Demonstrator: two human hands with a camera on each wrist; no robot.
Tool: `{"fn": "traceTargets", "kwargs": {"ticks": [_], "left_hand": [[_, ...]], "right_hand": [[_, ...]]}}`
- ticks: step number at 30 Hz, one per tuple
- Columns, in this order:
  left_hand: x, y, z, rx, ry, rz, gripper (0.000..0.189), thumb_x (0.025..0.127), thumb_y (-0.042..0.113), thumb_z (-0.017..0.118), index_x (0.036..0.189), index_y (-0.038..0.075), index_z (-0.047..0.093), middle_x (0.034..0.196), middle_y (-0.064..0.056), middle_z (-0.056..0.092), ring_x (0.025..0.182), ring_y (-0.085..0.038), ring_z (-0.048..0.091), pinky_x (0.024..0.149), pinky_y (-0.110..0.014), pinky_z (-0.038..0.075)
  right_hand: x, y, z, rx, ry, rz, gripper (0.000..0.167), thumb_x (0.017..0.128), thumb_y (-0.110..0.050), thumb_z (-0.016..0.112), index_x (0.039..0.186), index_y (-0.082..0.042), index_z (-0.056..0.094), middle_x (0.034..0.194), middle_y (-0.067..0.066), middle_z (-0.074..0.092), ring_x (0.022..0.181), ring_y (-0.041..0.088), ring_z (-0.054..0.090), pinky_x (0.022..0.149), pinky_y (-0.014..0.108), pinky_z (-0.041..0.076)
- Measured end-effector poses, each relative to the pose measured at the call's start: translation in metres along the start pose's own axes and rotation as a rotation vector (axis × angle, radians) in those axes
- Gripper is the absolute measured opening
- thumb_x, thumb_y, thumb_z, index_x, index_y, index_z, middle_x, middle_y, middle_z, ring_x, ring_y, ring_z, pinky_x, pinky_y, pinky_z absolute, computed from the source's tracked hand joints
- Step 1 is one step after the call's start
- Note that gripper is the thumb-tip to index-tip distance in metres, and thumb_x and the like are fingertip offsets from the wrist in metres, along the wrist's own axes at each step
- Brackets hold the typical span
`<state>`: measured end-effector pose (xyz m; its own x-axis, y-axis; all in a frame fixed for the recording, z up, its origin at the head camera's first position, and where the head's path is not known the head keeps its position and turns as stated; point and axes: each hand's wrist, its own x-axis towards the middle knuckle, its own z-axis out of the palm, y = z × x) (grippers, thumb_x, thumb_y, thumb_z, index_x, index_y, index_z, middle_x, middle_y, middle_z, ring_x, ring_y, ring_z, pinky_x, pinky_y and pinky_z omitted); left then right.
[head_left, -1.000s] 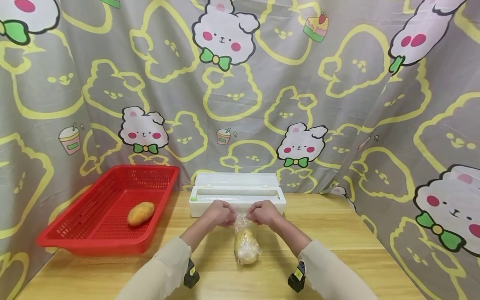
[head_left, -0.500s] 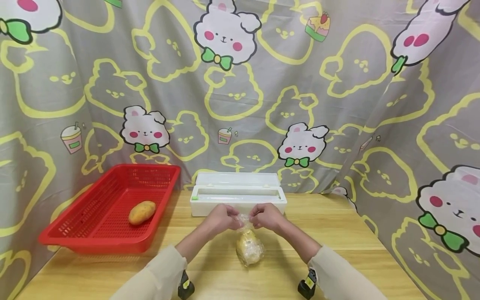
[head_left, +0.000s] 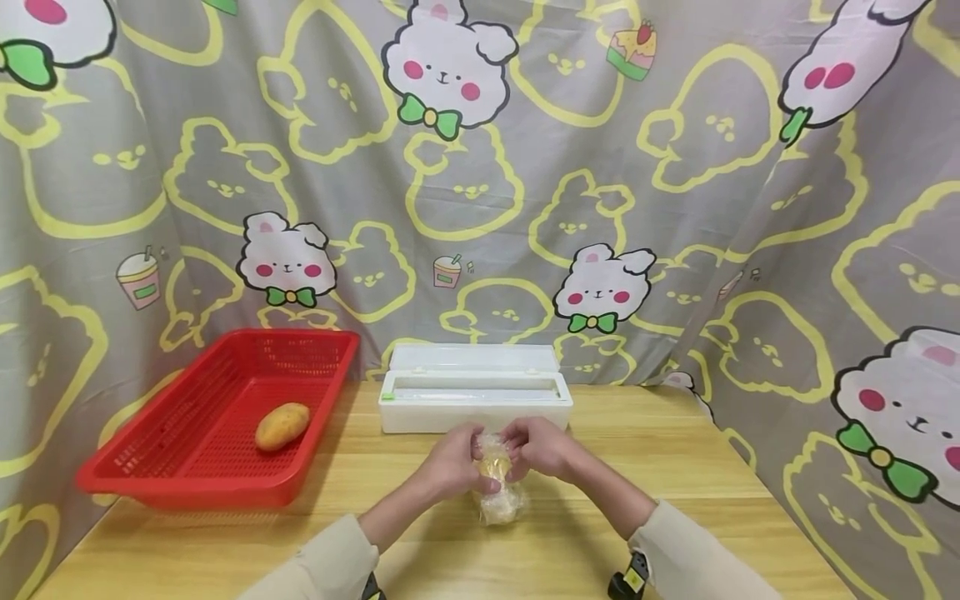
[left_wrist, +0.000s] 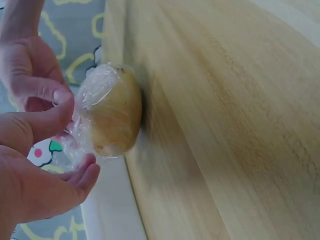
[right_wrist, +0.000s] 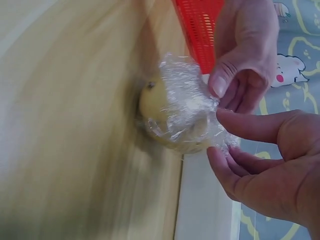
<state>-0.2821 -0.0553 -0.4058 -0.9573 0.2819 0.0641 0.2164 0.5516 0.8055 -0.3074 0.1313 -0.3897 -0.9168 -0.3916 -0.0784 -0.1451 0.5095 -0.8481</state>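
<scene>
A potato (left_wrist: 120, 117) lies on the table wrapped in clear cling film (right_wrist: 185, 95), just in front of the white box. My left hand (head_left: 453, 462) is at the left side of the bundle, thumb reaching over it, with film between thumb and fingers. From the right, my right hand (head_left: 542, 448) pinches the loose film at the bundle's far end. Both hands' fingertips nearly meet in the left wrist view, where crumpled film shows around them. Part of the potato's skin shows smooth under the film, while the other part is covered by creased layers.
Behind the hands stands a white cling film box (head_left: 476, 417), its lid raised and a roll inside. A red plastic basket (head_left: 187, 492) at the left holds another potato (head_left: 282, 427), unwrapped. A patterned curtain (head_left: 480, 200) hangs around the wooden table (head_left: 675, 517).
Both hands have come from the gathered film end down closer over the potato, the left thumb now lying across it. The potato has stayed near its place; basket and box are unmoved.
</scene>
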Motion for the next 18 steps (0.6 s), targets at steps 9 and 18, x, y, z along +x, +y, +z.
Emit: {"fn": "traceTargets", "kwargs": {"ticks": [9, 18], "left_hand": [[0.006, -0.007, -0.001, -0.029, -0.014, 0.006, 0.051, 0.065, -0.003, 0.090, 0.111, -0.002, 0.066, 0.095, -0.009, 0.065, 0.087, -0.021, 0.060, 0.077, -0.034, 0.055], [0.006, -0.012, -0.002, -0.036, 0.015, 0.038, 0.042, 0.064, -0.005, 0.089, 0.099, 0.001, 0.068, 0.091, -0.008, 0.067, 0.083, -0.019, 0.062, 0.074, -0.033, 0.056]], "right_hand": [[-0.004, 0.009, 0.014, -0.080, 0.121, -0.079, 0.045, 0.062, 0.011, 0.084, 0.104, 0.005, 0.067, 0.088, 0.010, 0.066, 0.081, 0.018, 0.060, 0.071, 0.027, 0.053], [-0.006, 0.016, 0.027, -0.074, 0.223, -0.199, 0.033, 0.063, 0.014, 0.082, 0.091, 0.004, 0.069, 0.080, 0.011, 0.067, 0.073, 0.016, 0.059, 0.066, 0.021, 0.051]]}}
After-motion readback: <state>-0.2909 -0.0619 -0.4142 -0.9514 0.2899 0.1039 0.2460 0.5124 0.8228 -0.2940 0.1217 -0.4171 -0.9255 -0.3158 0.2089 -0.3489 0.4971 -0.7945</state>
